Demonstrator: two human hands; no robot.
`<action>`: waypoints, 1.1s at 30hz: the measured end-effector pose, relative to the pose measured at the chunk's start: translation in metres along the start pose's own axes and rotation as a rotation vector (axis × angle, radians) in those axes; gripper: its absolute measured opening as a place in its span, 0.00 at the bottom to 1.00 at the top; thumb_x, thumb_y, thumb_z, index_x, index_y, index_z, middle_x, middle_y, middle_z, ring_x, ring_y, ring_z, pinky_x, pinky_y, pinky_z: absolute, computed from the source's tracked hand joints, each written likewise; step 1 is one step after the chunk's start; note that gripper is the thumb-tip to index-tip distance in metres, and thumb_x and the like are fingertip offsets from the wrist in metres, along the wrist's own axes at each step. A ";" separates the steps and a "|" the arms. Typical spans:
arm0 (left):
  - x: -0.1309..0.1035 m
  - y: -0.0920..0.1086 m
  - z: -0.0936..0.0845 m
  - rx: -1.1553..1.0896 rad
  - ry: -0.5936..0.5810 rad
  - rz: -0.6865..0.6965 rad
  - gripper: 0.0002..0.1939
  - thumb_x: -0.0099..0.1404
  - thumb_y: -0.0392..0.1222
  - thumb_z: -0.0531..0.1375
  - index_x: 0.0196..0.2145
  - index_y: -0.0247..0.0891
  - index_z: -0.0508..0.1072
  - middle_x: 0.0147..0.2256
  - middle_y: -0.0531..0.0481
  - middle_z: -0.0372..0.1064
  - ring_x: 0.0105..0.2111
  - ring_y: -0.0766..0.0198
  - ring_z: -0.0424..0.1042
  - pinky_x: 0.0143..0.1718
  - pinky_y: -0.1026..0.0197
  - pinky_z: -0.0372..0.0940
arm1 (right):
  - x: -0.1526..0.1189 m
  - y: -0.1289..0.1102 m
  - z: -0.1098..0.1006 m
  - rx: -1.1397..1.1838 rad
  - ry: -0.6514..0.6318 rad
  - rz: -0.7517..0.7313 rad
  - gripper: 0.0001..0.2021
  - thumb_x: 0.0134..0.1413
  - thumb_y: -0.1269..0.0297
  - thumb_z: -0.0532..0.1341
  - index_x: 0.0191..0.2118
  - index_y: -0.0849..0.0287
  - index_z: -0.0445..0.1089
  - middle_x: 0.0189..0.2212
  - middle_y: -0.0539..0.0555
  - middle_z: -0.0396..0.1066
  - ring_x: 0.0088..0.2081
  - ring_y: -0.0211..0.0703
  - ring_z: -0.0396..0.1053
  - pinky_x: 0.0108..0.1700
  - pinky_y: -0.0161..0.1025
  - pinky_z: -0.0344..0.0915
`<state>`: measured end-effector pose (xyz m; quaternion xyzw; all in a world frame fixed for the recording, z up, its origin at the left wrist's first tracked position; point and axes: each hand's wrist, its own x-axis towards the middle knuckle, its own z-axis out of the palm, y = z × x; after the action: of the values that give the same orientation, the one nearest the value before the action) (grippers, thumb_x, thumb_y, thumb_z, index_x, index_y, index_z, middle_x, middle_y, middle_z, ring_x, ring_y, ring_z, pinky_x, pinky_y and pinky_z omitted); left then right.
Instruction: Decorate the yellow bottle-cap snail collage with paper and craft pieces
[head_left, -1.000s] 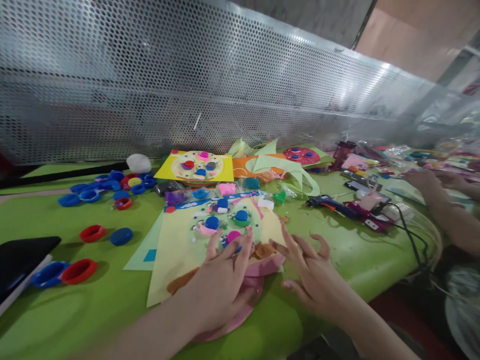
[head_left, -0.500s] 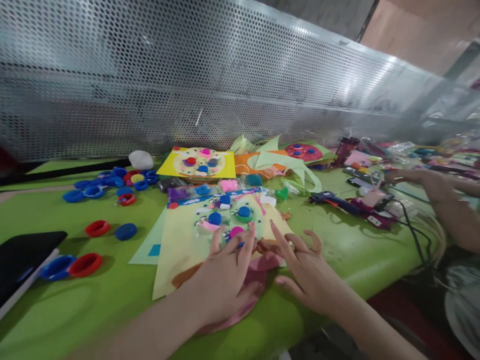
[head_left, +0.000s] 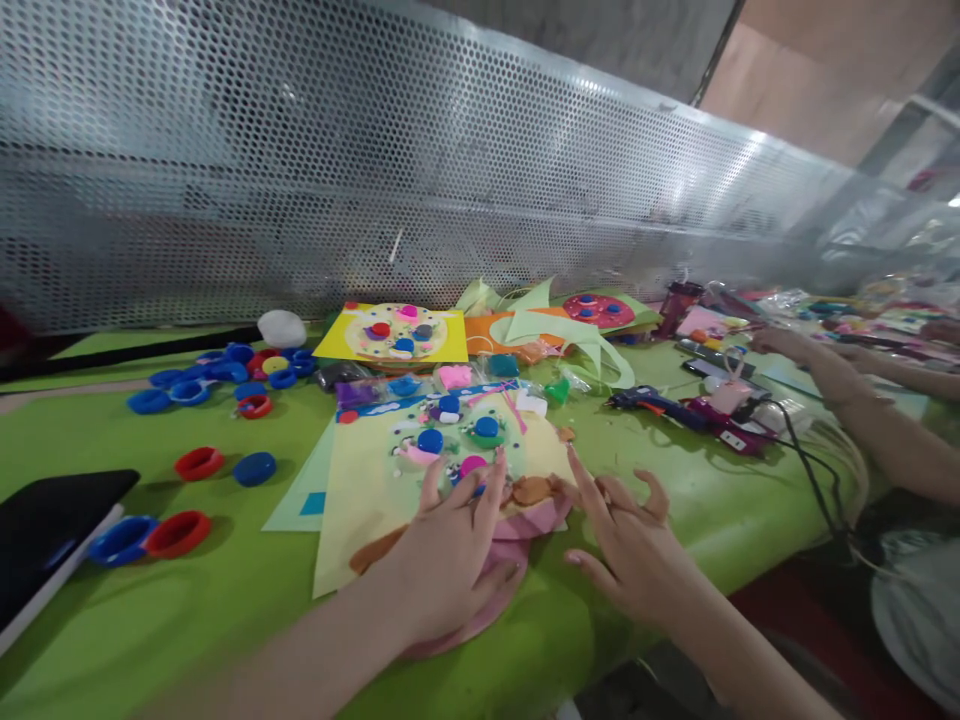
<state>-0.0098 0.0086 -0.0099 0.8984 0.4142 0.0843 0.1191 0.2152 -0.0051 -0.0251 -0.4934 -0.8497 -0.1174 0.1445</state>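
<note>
Craft sheet [head_left: 341, 470], pale yellow with a blue strip along its top, lay on the green table [head_left: 247, 620] in front of you, over a pale green sheet [head_left: 289, 505]. It carried 3 blue caps [head_left: 430, 441] and 1 pink cap [head_left: 472, 465] set among modelled clay. Your left hand [head_left: 442, 565] rested over its lower part with the fingers loosely spread, clenched around nothing you could see, its thumb above a pink round piece [head_left: 480, 620] near the table's edge. Your right hand [head_left: 634, 545] was at the sheet's right side, fingers released and fanned out, the fingertips close to a brown clay piece [head_left: 534, 490]; whether they touched it, you could not tell.

Behind the sheet you had small clay packets [head_left: 454, 376], and beyond them a yellow sheet [head_left: 330, 340] bearing a cream disc with more caps. To your left lay 2 red rings [head_left: 178, 535], 1 of them touching a blue ring [head_left: 124, 540], with a loose blue cap near the other and a dark flat case [head_left: 60, 510] beside you. A glue gun [head_left: 660, 408] lay to your right, and another person's hand [head_left: 787, 350] reached over the table farther right. A perforated metal panel [head_left: 375, 150] stood along the back
</note>
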 end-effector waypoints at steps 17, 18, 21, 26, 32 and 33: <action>-0.001 -0.046 -0.028 0.159 0.249 -0.055 0.30 0.69 0.50 0.42 0.64 0.40 0.34 0.58 0.43 0.57 0.64 0.51 0.37 0.56 0.35 0.24 | 0.004 -0.032 0.001 0.158 -0.079 -0.099 0.39 0.61 0.44 0.37 0.64 0.69 0.18 0.53 0.67 0.63 0.59 0.62 0.46 0.54 0.61 0.37; -0.001 -0.048 -0.031 0.181 0.265 -0.053 0.28 0.70 0.48 0.41 0.64 0.41 0.38 0.56 0.44 0.61 0.64 0.51 0.36 0.56 0.35 0.24 | 0.004 -0.032 0.001 0.164 -0.080 -0.103 0.39 0.61 0.44 0.38 0.64 0.68 0.17 0.54 0.67 0.61 0.59 0.62 0.46 0.54 0.62 0.37; -0.002 -0.043 -0.032 0.193 0.214 0.033 0.27 0.69 0.43 0.41 0.64 0.41 0.39 0.55 0.45 0.63 0.64 0.53 0.37 0.57 0.36 0.23 | 0.006 -0.027 0.000 0.236 -0.093 -0.104 0.40 0.61 0.44 0.38 0.63 0.67 0.14 0.56 0.67 0.60 0.59 0.61 0.49 0.54 0.63 0.39; 0.005 -0.015 -0.022 0.066 0.005 0.202 0.37 0.67 0.47 0.45 0.63 0.36 0.23 0.63 0.38 0.45 0.63 0.49 0.39 0.56 0.34 0.21 | 0.013 -0.006 0.002 0.293 -0.079 -0.011 0.37 0.63 0.49 0.37 0.62 0.66 0.10 0.59 0.67 0.55 0.59 0.57 0.52 0.55 0.62 0.43; 0.019 -0.003 -0.014 -0.059 -0.101 0.185 0.44 0.65 0.51 0.48 0.61 0.33 0.16 0.57 0.36 0.58 0.62 0.49 0.44 0.55 0.32 0.19 | 0.014 -0.001 0.011 0.326 -0.138 0.024 0.38 0.64 0.55 0.41 0.59 0.63 0.04 0.57 0.65 0.59 0.60 0.55 0.53 0.55 0.65 0.42; 0.019 -0.003 -0.014 -0.065 -0.102 0.176 0.44 0.65 0.51 0.48 0.61 0.33 0.17 0.57 0.36 0.59 0.62 0.49 0.45 0.55 0.32 0.20 | 0.014 -0.002 0.012 0.339 -0.142 0.044 0.38 0.63 0.56 0.42 0.58 0.62 0.04 0.57 0.63 0.59 0.60 0.55 0.53 0.56 0.66 0.41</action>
<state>-0.0029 0.0272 0.0034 0.9301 0.3241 0.0620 0.1612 0.2055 0.0093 -0.0310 -0.4873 -0.8544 0.0658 0.1679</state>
